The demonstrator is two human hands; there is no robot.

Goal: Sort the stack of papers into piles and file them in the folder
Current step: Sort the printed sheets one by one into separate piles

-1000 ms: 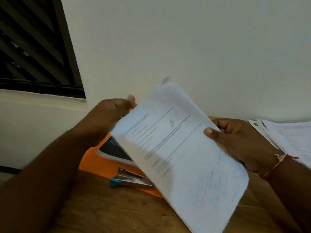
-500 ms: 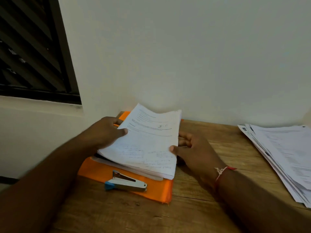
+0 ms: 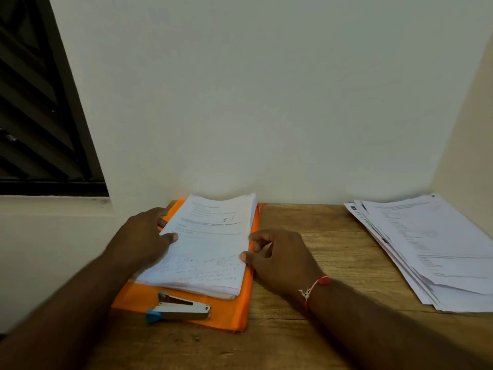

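Wooden table (image 3: 328, 231), white wall (image 3: 266, 102) behind. Your left hand (image 3: 141, 236) holds the left edge of the stack of papers (image 3: 208, 249), thumb on top. Your right hand (image 3: 282, 260), fingers loosely curled, touches the stack's right edge. The stack lies on the orange folder (image 3: 226, 313). A stapler (image 3: 178, 309) lies just nearer you than the left hand; a second pile (image 3: 432, 249) lies well right of the right hand.

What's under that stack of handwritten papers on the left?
An orange folder lies under the paper stack, showing along its left, near and right edges. Whether anything sits between them is covered.
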